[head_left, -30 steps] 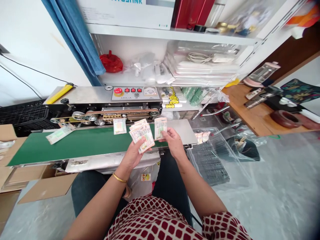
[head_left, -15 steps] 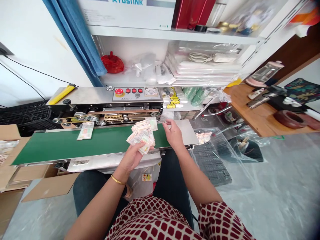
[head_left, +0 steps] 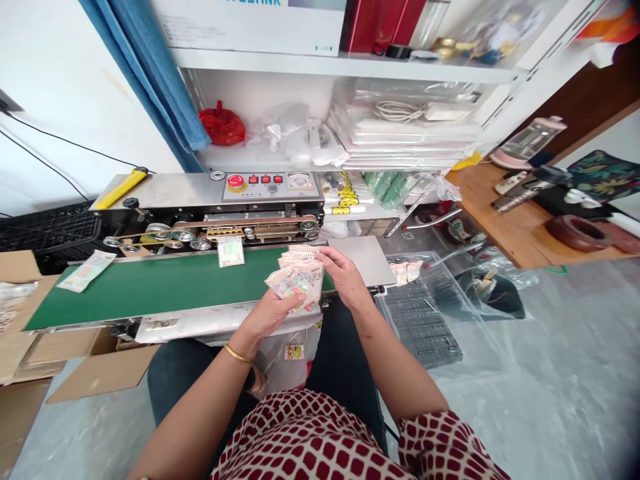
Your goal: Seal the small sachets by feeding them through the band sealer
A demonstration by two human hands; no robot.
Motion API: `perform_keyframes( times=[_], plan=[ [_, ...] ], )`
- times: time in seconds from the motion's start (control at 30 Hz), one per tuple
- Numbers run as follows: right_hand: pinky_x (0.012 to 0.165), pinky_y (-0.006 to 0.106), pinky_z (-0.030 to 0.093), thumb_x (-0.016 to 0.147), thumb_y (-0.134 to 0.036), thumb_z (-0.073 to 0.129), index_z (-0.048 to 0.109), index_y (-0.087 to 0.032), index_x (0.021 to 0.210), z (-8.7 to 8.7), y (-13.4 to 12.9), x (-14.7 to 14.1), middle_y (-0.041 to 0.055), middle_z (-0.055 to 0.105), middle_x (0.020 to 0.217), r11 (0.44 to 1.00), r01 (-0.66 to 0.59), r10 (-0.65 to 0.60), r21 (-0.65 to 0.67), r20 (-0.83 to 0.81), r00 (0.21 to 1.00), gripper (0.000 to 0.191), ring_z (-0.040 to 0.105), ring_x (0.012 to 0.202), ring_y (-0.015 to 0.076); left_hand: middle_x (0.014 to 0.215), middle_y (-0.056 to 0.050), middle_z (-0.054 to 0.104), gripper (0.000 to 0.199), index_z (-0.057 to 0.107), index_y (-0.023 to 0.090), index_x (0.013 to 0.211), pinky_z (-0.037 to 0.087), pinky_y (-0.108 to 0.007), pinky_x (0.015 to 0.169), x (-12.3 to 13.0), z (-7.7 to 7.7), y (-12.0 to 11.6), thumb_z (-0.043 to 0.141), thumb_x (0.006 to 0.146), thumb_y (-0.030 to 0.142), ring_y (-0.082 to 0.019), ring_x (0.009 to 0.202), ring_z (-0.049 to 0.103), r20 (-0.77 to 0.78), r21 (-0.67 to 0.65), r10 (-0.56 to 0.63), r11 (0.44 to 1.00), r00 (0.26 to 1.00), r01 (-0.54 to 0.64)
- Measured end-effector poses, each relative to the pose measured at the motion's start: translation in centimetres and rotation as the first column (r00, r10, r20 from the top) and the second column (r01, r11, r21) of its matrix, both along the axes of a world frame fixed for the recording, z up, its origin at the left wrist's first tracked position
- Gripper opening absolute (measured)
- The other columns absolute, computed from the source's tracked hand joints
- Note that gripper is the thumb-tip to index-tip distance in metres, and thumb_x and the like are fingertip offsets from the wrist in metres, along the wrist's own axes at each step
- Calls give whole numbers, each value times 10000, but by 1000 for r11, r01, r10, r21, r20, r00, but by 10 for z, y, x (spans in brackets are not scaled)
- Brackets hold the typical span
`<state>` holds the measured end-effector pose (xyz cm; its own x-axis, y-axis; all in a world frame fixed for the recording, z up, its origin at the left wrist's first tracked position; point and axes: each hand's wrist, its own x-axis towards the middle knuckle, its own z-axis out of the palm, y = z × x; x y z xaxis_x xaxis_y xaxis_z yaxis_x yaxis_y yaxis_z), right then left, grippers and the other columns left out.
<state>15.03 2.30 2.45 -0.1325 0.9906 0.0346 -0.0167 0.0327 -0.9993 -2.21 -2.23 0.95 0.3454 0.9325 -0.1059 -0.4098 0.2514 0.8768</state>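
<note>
My left hand (head_left: 270,313) holds a fanned bunch of small printed packets (head_left: 300,280) above the near side of the green conveyor belt (head_left: 165,287). At the right side of that bunch, the thumb and fingers of my right hand (head_left: 345,275) pinch the edge of a packet. One packet (head_left: 231,252) lies on the belt against the sealing machine (head_left: 215,223), its upper edge at the rollers. Another packet (head_left: 87,271) rests tilted at the belt's left end.
Cardboard boxes (head_left: 100,377) stand below the belt's left end. A clear tub (head_left: 480,340) is on the floor at right, beside a wooden table (head_left: 493,230). A shelf (head_left: 300,63) overhangs the machine.
A packet on the belt has travelled left to its far end. The packet formerly near my right hand is now further left along the machine. My right hand has closed on the bunch's edge.
</note>
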Motion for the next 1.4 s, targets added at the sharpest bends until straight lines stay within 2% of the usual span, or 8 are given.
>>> perform_keyframes(
  times=[0.17,0.37,0.53,0.63,0.83,1.0,1.17,1.4],
  plan=[
    [972,307,460,869,-465,608,748,-230,981,4,3,5,9,736,1065,999,-36,37,-13,65,997,296,638,1049,201,968,-96,728,195,757,159,891,575,-352,715,-1,-7,-4,793,749,287,-227,832,664,54,-73,-21,997,998,25],
    [823,280,521,843,-482,626,709,-218,916,-7,3,2,-8,722,909,988,139,-144,-65,-67,987,287,652,876,179,1070,-125,736,417,720,169,1111,593,-398,740,0,-10,-6,816,719,270,-273,874,700,80,-114,-13,993,997,22],
    [751,258,541,791,-442,703,700,-220,954,-9,-1,1,-6,725,912,982,-116,98,-149,-120,988,276,660,860,168,1125,-138,727,383,724,152,1091,598,-389,770,2,-13,-4,805,733,261,-283,937,699,69,-106,3,994,998,5],
    [636,238,543,773,-471,709,675,-212,997,-12,6,14,16,728,955,978,-33,8,-205,-123,992,344,679,807,161,1138,-131,724,386,711,157,1115,598,-377,761,1,-22,-5,792,750,255,-274,942,697,62,-116,18,993,998,-11],
    [328,179,220,780,-446,686,531,-206,824,-29,49,44,-80,482,431,960,132,-115,-246,83,990,289,360,336,71,1158,-139,713,396,692,146,1130,593,-344,737,-8,-28,-7,785,762,258,-257,932,697,88,-199,86,978,992,-67],
    [413,234,300,845,-403,625,561,-213,812,-28,72,28,-41,531,531,980,114,-59,-165,305,951,203,431,426,117,1127,-130,723,361,689,141,1128,584,-294,673,-10,-25,-6,753,793,255,-225,871,698,101,-226,157,965,982,-131],
    [773,334,482,924,-458,542,623,-198,1010,-4,41,15,75,693,979,917,282,-395,282,537,746,286,630,857,215,1063,-99,730,267,711,145,1012,570,-267,655,-6,-24,-1,777,775,250,-185,812,680,63,-193,155,971,986,-140],
    [1076,424,398,912,-363,607,643,-236,1067,7,-25,-7,96,602,1266,879,-38,-226,475,487,844,204,512,1236,245,1242,-63,679,403,671,215,1182,519,-298,919,10,-16,12,772,793,241,-199,1089,638,67,-37,123,992,990,-121]
  ],
)
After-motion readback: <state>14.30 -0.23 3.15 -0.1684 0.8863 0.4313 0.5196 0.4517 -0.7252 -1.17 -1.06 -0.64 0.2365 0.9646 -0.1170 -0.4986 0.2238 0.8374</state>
